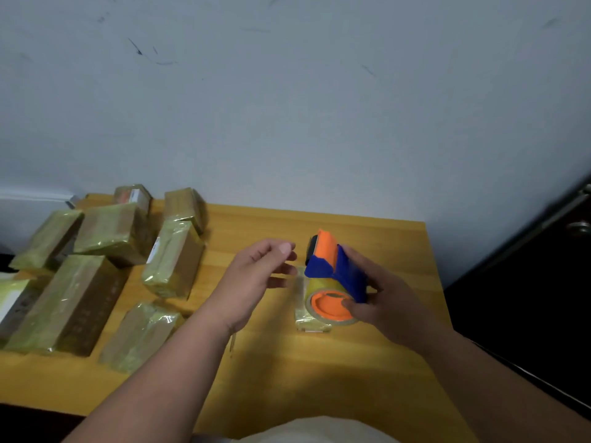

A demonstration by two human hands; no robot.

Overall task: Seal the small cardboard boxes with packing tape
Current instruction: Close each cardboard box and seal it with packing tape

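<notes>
Blue and orange plastic marks the tape dispenser [332, 270], which is gripped in the right hand [383, 295] above the wooden table [319, 378], the thumb laid on the orange hub of the tape roll. The left hand [256, 273] is held just beside it with fingers loosely spread, nothing grasped. A small taped box [308, 318] is partly hidden directly under the dispenser. More tape-wrapped cardboard boxes [96, 266] are gathered on the table's left side, against the pale wall [287, 107].
</notes>
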